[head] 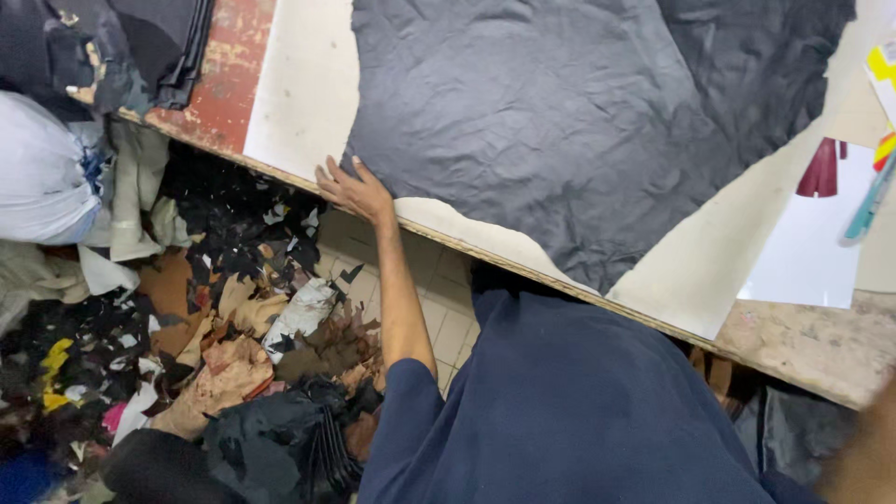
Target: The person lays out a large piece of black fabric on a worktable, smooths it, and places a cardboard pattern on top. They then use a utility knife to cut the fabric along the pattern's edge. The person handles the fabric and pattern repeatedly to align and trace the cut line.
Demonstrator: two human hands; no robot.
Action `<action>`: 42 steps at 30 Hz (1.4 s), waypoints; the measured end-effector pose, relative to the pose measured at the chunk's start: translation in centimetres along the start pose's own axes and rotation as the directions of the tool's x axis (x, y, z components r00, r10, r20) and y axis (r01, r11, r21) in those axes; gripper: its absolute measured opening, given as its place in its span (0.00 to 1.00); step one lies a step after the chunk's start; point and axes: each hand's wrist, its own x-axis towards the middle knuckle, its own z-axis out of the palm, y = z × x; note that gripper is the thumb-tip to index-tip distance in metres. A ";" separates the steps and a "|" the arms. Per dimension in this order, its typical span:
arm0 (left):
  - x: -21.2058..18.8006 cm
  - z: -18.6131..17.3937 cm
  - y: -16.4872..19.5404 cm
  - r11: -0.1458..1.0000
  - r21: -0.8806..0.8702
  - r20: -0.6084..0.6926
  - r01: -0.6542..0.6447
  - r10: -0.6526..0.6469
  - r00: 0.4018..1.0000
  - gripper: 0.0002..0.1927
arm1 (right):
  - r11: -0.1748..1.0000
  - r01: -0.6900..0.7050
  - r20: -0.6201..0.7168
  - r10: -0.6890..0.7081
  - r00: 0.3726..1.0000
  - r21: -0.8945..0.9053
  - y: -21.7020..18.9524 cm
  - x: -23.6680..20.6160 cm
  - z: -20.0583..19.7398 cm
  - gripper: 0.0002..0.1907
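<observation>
hide: where the left hand [355, 191] rests flat on the bench edge, a big dark grey sheet of leather [579, 121] lies spread across the middle and far part of the bench, its near-left corner right at the fingertips.
left hand grip: fingers spread and loose, lying on the edge and touching the sheet's corner; clamped on nothing.
right hand: only a blurred brown patch at the near right corner; i cannot tell whether it is open or closed.
handling: looks soft, limp and creased, likely light for its spread; it would drape and fold rather than stay stiff, and the matte face seems not slippery.
where to hold: judged best at the near-left corner or along the near edge, lifted with a pinch.
surface: pale board [308, 93] under the sheet, on a worn wooden bench [812, 345] with red patches at far left; a white sheet [803, 252] and a dark red cut piece [821, 170] lie at right.
room: tiled floor below on the left, heaped with leather scraps [233, 336] in black, tan and white; a white bundle [42, 173] at far left.
</observation>
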 end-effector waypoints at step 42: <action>19.5 -2.1 -0.9 0.425 -0.787 0.053 -0.447 0.770 0.636 0.50 | 0.727 -0.671 0.513 0.635 0.577 -0.145 12.1 9.0 39.5 0.39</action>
